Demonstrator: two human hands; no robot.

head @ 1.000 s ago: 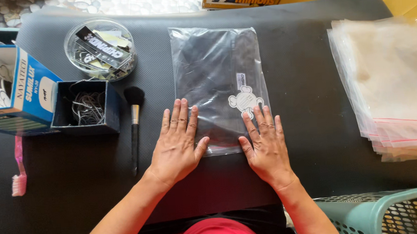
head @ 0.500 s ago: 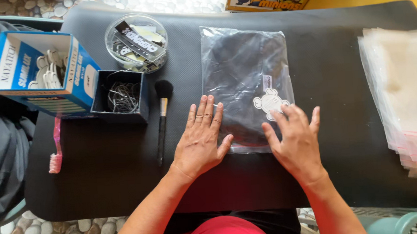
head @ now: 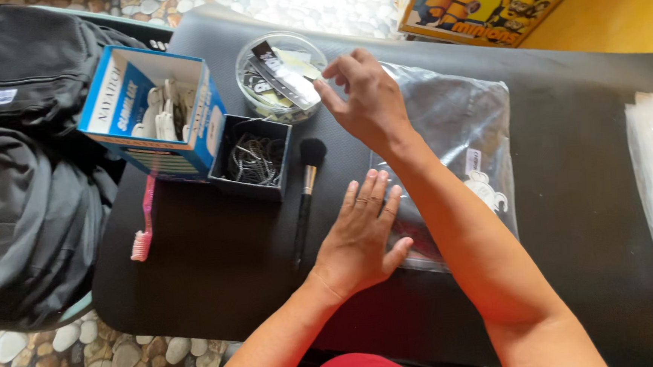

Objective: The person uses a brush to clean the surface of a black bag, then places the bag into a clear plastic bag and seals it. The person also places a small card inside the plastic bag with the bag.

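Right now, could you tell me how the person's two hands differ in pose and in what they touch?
The left hand lies flat, palm down, at the edge of the clear garment bag; the right hand is raised, fingers reaching to the round clear tub. The left hand is nearer the body, the right hand stretched farther. Both are bare.

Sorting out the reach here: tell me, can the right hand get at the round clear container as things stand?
Probably yes. The right hand has crossed over the bagged dark garment, its fingers at the rim of the round clear container. Nothing lies between them; the left hand rests flat, lower down.
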